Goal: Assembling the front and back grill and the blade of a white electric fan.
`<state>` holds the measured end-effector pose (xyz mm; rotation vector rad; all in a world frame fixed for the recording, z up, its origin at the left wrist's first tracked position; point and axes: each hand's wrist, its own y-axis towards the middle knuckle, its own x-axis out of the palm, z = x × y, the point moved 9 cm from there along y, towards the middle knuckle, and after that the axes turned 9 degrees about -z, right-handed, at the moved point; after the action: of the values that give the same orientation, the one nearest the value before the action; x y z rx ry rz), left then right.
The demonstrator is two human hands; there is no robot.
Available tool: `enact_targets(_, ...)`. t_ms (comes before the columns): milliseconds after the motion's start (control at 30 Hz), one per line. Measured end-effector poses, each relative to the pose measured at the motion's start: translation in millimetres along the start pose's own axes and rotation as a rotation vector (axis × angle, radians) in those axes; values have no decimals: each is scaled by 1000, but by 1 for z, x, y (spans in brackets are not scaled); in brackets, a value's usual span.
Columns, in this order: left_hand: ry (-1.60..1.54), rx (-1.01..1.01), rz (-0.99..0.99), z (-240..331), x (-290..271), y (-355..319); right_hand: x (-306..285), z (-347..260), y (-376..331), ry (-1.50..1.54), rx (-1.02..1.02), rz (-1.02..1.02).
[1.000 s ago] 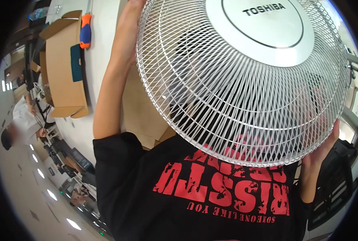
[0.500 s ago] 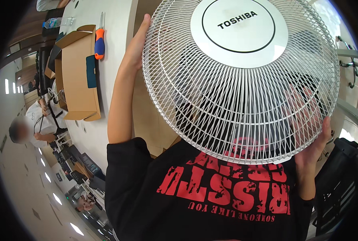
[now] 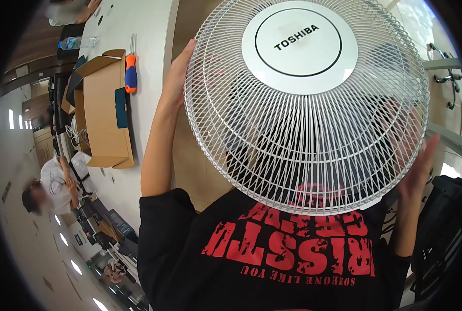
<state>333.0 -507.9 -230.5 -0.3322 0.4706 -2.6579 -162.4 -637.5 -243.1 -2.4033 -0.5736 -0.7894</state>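
A round white wire fan guard (image 3: 314, 150) with a smooth white disc (image 3: 301, 49) at its centre is held up in front of my chest. My left hand (image 3: 180, 72) grips its left rim, the fingers partly seen through the wires. My right hand (image 3: 415, 166) supports the lower right rim. Its fingers lie behind the wires, and its thumb stands out past the edge. Through the mesh show my black shirt and blurred dark shapes; I cannot make out any blades.
Left of me, a long white table (image 3: 150, 46) holds an opened cardboard box (image 3: 104, 114) and an orange-and-blue screwdriver (image 3: 131, 75). A clear bottle (image 3: 75, 43) lies farther off. Another person (image 3: 60, 181) is at the far left. Black chair-like furniture (image 3: 441, 223) stands at right.
The fan guard has shifted slightly left and tilted a little. My right thumb has come away from the rim. The table and its things sit lower in the view.
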Motion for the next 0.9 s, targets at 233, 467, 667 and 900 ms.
enact_targets(233, 50, 16, -3, 3, -1, -5, 65, -113, 86, -992, -328, -91)
enact_targets(467, 69, 4, 3, 5, -2, -11, 166, -105, 219, -1563, 9, -144)
enact_targets(667, 58, -6, -10, 2, 1, -9, 197, -35, 313, -1796, 78, -402)
enact_targets(900, 69, -15, -13, 8, 2, -11, 202, -26, 282, -1668, 294, -474)
